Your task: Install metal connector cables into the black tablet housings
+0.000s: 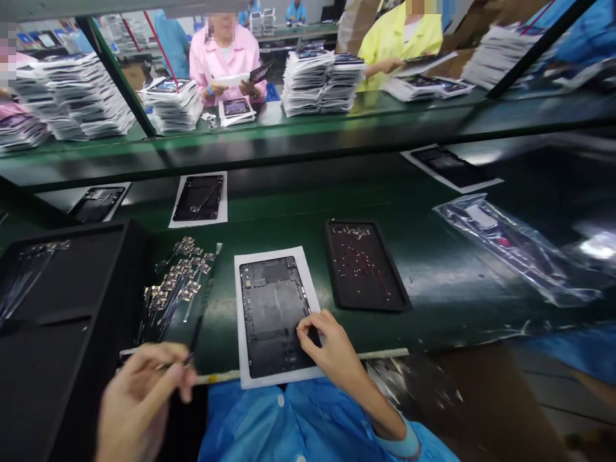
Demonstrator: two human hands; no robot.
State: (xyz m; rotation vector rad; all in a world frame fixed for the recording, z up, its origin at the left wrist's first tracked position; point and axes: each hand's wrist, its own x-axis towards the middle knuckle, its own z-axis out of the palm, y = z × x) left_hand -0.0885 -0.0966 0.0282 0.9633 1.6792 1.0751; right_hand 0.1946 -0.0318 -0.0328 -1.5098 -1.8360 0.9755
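A black tablet housing (274, 314) lies face up on a white sheet (244, 380) in front of me. My right hand (332, 350) rests at its lower right edge, thumb and forefinger pinched together; anything between them is too small to make out. At the lower left, my left hand (147, 394), slightly blurred, pinches the lower end of a thin dark flex cable (206, 301) with a light tip. Beyond that hand lies a bunch of flex cables with small circuit boards (180, 276).
A shallow black tray (368, 298) with tiny parts and red wires stands right of the housing. A big black bin (52, 372) fills the left. Other housings (198, 197) lie farther back. A clear plastic bag (514, 240) lies right. Co-workers sit behind stacked sheets (308, 83).
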